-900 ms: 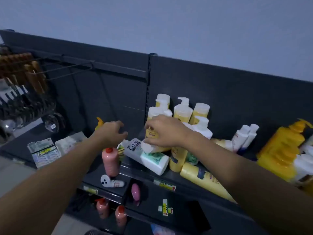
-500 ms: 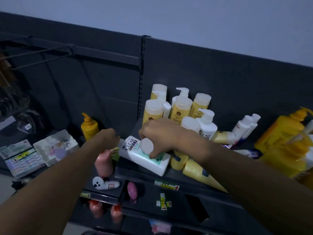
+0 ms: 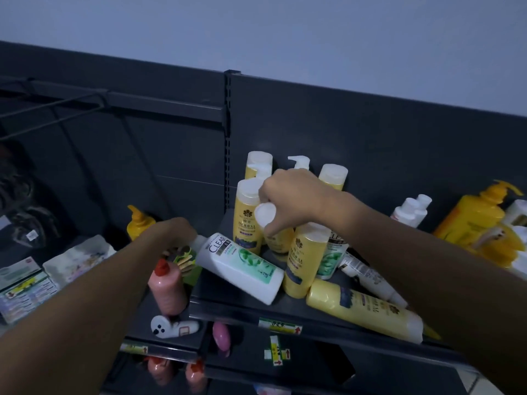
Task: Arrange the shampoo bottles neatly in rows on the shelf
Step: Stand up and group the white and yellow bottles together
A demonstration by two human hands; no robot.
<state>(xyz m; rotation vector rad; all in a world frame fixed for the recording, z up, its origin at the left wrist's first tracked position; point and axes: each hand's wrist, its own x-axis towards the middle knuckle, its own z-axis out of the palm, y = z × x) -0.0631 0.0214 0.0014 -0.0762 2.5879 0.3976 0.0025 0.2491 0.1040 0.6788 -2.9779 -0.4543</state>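
My right hand (image 3: pixel 293 198) grips a yellow shampoo bottle (image 3: pixel 278 240) just under its white cap and holds it tilted among the upright yellow HERBAL bottles (image 3: pixel 247 220) at the back of the dark shelf (image 3: pixel 313 319). My left hand (image 3: pixel 171 232) curls at the cap end of a white CLEAR bottle (image 3: pixel 242 266) that lies slanted over the shelf's left edge. Another yellow HERBAL bottle (image 3: pixel 306 260) stands in front, with an upright CLEAR bottle (image 3: pixel 332 258) beside it. A long yellow bottle (image 3: pixel 365 309) lies on its side near the front edge.
A pink bottle with a red cap (image 3: pixel 168 286) stands under my left wrist. A white tube (image 3: pixel 368 277) lies on the shelf, small white bottles (image 3: pixel 410 209) lean behind it, and large yellow pump bottles (image 3: pixel 479 220) crowd the right. Flat packets (image 3: pixel 25 286) lie at far left.
My right hand has lifted the white-capped yellow bottle up and back, from just above the lying CLEAR bottle to the standing yellow ones. The left hand has stayed at the CLEAR bottle's cap.
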